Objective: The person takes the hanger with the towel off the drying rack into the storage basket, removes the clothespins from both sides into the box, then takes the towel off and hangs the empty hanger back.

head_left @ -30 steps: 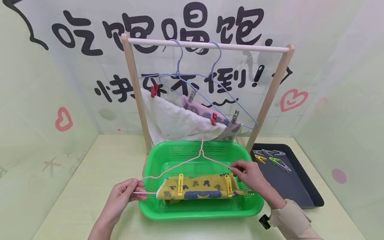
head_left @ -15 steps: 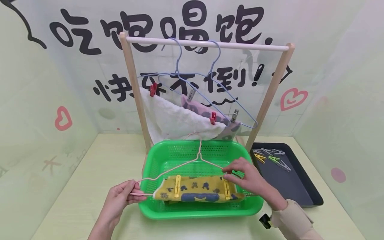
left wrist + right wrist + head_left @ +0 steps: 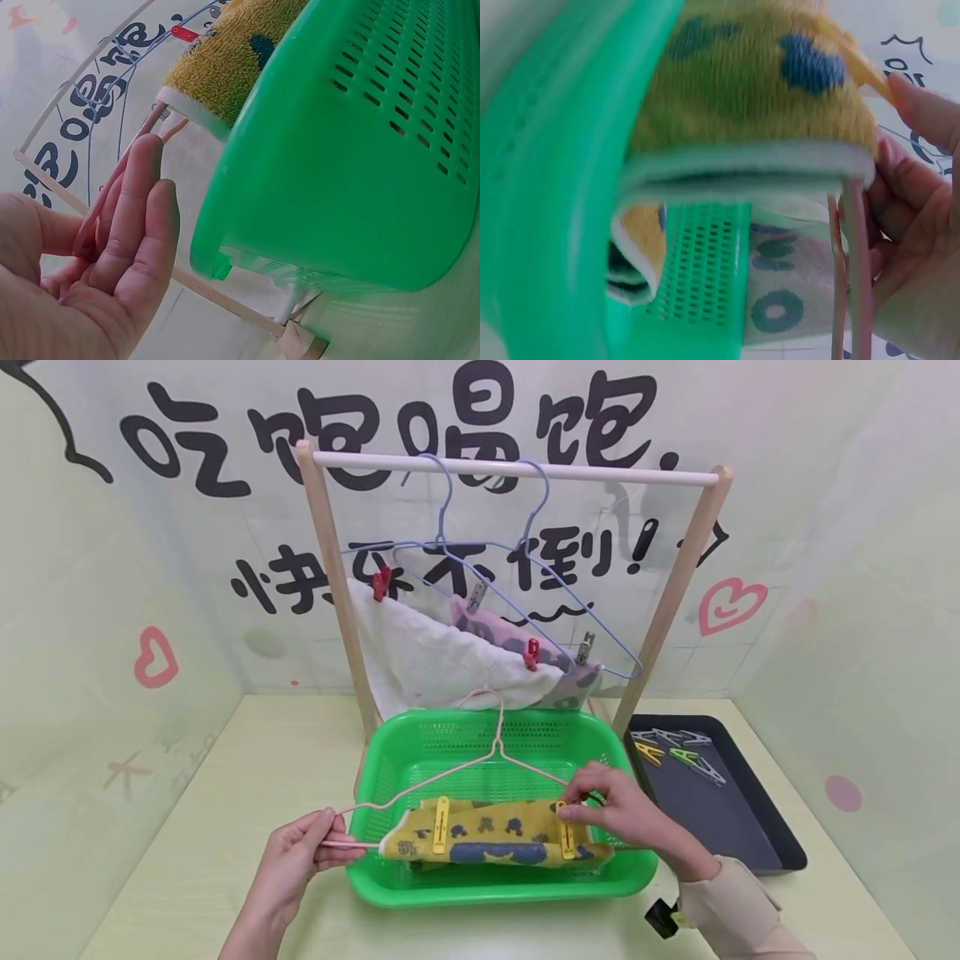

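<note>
A pink hanger (image 3: pixel 450 770) is held level over the green basket (image 3: pixel 495 893). Over its bottom bar hangs a folded yellow towel (image 3: pixel 487 827) with blue patches. Two yellow clothespins grip the towel, a left clothespin (image 3: pixel 441 827) and a right clothespin (image 3: pixel 566 837). My left hand (image 3: pixel 303 852) pinches the hanger's left corner; the left wrist view shows the pink wire (image 3: pixel 112 176) between thumb and fingers. My right hand (image 3: pixel 618 806) pinches the upper end of the right clothespin, thumb in front. In the right wrist view, its fingers lie behind the towel (image 3: pixel 735 97).
Behind the basket stands a wooden rack (image 3: pixel 517 468) with two blue hangers. A white towel (image 3: pixel 442 652) hangs there by red clothespins, and a pink patterned towel (image 3: pixel 577 689) by grey ones. At the right, a dark tray (image 3: pixel 727 810) holds several loose clothespins (image 3: pixel 682 753).
My right hand has left the hanger's right arm and come to the right clothespin's upper end. The hanger and towel have shifted slightly left with my left hand.
</note>
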Action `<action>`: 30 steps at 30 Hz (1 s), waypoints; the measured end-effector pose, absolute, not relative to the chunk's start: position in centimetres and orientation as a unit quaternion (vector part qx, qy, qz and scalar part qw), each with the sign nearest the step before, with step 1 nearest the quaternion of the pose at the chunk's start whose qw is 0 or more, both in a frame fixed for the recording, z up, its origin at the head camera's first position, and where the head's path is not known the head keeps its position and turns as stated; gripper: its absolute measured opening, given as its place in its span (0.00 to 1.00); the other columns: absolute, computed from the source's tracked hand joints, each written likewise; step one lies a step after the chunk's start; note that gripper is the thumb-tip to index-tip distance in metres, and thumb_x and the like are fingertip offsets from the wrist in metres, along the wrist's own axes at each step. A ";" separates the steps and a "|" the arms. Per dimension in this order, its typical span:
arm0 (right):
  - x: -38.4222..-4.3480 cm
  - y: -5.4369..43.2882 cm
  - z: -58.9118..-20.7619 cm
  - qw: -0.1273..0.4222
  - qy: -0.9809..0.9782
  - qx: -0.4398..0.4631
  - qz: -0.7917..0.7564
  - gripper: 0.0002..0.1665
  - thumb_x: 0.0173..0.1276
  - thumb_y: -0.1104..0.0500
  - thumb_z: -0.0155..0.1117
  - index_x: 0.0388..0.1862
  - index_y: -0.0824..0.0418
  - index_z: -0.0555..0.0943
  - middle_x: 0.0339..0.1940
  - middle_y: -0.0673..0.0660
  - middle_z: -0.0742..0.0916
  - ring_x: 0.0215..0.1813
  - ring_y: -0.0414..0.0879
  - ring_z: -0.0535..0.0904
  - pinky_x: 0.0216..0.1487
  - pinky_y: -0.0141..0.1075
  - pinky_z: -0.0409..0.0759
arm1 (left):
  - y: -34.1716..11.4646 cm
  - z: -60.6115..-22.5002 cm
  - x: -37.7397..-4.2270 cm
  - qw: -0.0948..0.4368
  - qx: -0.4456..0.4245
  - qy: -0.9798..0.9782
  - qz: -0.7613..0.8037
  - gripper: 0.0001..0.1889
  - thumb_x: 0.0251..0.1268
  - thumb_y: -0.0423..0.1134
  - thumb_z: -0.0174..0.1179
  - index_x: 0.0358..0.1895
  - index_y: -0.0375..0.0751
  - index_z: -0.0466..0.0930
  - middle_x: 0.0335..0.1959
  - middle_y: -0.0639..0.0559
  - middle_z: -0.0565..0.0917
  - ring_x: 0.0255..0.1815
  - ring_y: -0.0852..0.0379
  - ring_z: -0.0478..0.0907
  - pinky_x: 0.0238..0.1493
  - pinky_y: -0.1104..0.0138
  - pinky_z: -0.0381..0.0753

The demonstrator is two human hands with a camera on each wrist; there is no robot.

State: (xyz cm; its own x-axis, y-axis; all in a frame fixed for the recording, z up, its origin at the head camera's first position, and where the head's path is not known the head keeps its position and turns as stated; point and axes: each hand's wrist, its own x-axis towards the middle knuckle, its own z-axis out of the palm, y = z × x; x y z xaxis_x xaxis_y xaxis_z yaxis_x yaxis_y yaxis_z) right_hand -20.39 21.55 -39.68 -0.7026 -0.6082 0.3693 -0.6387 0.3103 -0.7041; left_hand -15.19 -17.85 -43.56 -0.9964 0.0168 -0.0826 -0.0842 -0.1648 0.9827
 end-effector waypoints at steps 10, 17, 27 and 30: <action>-20.0 22.4 -39.1 -0.035 -0.783 0.264 0.563 0.05 0.66 0.67 0.59 0.33 0.68 0.81 0.29 0.47 0.82 0.21 0.39 0.67 0.22 0.31 0.71 | -17.7 -43.6 -15.2 0.030 -0.041 0.652 0.756 0.18 0.75 0.39 0.46 0.29 0.31 0.76 0.21 0.48 0.85 0.26 0.54 0.85 0.32 0.63 0.85; -21.1 25.5 -38.2 0.037 -0.799 0.153 0.580 0.13 0.70 0.64 0.56 0.43 0.77 0.78 0.27 0.45 0.85 0.32 0.38 0.79 0.33 0.28 0.76 | -17.7 -43.7 -15.2 0.027 -0.041 0.652 0.757 0.18 0.75 0.38 0.46 0.29 0.29 0.76 0.21 0.47 0.85 0.26 0.54 0.85 0.32 0.63 0.85; -23.3 32.0 -39.6 0.072 -0.871 0.010 0.486 0.24 0.68 0.52 0.60 0.47 0.74 0.78 0.29 0.45 0.85 0.30 0.40 0.82 0.31 0.30 0.77 | -17.8 -43.6 -15.3 0.026 -0.043 0.650 0.758 0.18 0.75 0.39 0.45 0.29 0.31 0.77 0.21 0.48 0.85 0.26 0.54 0.85 0.32 0.63 0.85; -24.0 33.4 -40.3 0.053 -0.900 -0.027 0.432 0.27 0.68 0.49 0.60 0.47 0.74 0.78 0.33 0.54 0.86 0.31 0.41 0.81 0.33 0.30 0.77 | -17.7 -43.6 -15.3 0.025 -0.050 0.650 0.758 0.18 0.75 0.39 0.46 0.28 0.31 0.77 0.20 0.48 0.85 0.25 0.54 0.85 0.32 0.63 0.85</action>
